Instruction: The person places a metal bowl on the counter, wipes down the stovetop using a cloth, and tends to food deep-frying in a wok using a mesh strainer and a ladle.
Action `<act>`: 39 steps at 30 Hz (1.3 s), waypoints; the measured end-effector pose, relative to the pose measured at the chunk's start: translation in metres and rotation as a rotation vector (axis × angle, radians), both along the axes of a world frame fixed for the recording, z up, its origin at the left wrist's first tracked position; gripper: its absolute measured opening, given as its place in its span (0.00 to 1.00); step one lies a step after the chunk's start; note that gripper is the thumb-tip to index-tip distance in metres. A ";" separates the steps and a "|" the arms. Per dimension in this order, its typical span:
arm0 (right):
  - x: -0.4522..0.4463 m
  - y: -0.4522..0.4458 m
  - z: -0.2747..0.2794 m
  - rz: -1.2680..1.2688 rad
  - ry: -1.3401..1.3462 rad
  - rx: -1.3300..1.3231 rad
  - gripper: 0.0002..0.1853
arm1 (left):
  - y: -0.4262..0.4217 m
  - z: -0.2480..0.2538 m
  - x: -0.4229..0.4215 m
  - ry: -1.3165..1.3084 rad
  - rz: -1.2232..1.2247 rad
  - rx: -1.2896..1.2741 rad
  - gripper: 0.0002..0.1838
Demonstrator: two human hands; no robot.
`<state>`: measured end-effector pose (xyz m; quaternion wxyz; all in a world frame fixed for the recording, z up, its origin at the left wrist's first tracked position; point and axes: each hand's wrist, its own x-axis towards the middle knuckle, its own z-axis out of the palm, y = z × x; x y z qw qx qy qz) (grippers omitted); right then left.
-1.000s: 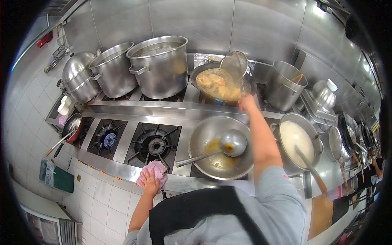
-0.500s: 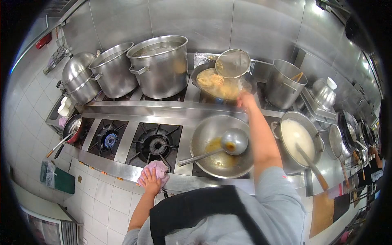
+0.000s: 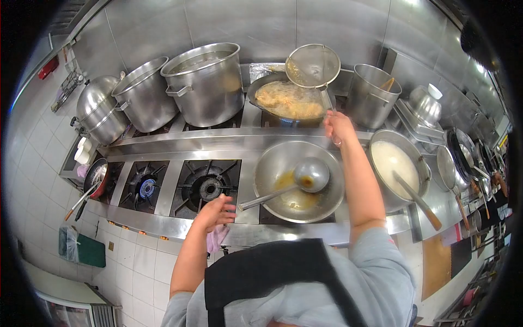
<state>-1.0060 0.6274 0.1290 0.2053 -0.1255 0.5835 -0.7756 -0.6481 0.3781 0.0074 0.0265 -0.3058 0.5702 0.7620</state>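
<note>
My right hand (image 3: 339, 126) grips the handle of a round mesh strainer (image 3: 313, 66). The strainer is raised over the far edge of a dark wok (image 3: 253, 92), where pale golden food (image 3: 289, 101) bubbles in liquid. Fingers apart and empty, my left hand (image 3: 215, 213) hovers near the stove's front edge. Just below it a pink cloth (image 3: 218, 238) hangs at that edge, partly hidden by the hand and forearm. Between my arms sits a wide steel wok (image 3: 267, 169) with yellowish residue, a ladle (image 3: 312, 174) resting inside it.
Large steel pots (image 3: 204, 87) line the back left. One front burner (image 3: 147, 188) shows a blue flame; a bare burner (image 3: 210, 187) is beside it. A pot of whitish liquid (image 3: 395, 163) stands right of my arm, and a red pan (image 3: 98, 177) at far left.
My left hand has let go of the pink cloth and risen toward the front wok's handle side. The strainer has shifted slightly up and right, uncovering more frying food. The view has tilted slightly.
</note>
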 end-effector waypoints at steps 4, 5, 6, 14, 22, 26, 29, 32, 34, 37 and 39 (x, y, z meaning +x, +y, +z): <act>0.018 0.022 0.005 -0.049 0.073 0.070 0.20 | 0.019 0.004 -0.023 0.109 -0.189 0.316 0.26; 0.022 0.027 0.004 -0.057 0.072 0.069 0.20 | 0.021 0.003 -0.027 0.122 -0.214 0.339 0.25; 0.026 0.032 0.002 -0.061 0.074 0.070 0.20 | 0.025 0.003 -0.031 0.135 -0.238 0.365 0.24; 0.050 0.052 -0.023 0.008 -0.129 -0.018 0.13 | 0.087 0.021 -0.080 0.050 -0.251 0.825 0.23; 0.105 0.095 -0.018 0.066 -0.170 -0.115 0.13 | 0.080 0.020 -0.062 -0.084 -0.436 0.881 0.14; 0.160 0.132 -0.007 0.000 -0.111 -0.011 0.18 | 0.075 0.062 -0.011 -0.017 -0.452 0.457 0.15; 0.207 0.154 -0.004 -0.086 -0.057 0.166 0.20 | 0.075 0.075 0.018 -0.046 -0.517 -0.095 0.21; 0.242 0.174 -0.042 -0.205 0.342 0.611 0.20 | 0.071 0.086 0.040 0.018 -0.514 -0.366 0.32; 0.269 0.191 -0.079 -0.180 0.673 0.925 0.20 | 0.068 0.084 0.049 0.036 -0.533 -0.339 0.31; 0.295 0.203 -0.075 -0.081 0.562 1.028 0.20 | 0.066 0.075 0.053 0.131 -0.556 -0.376 0.30; 0.302 0.205 -0.065 -0.051 0.383 0.985 0.20 | 0.062 0.075 0.054 0.003 -0.511 -0.277 0.30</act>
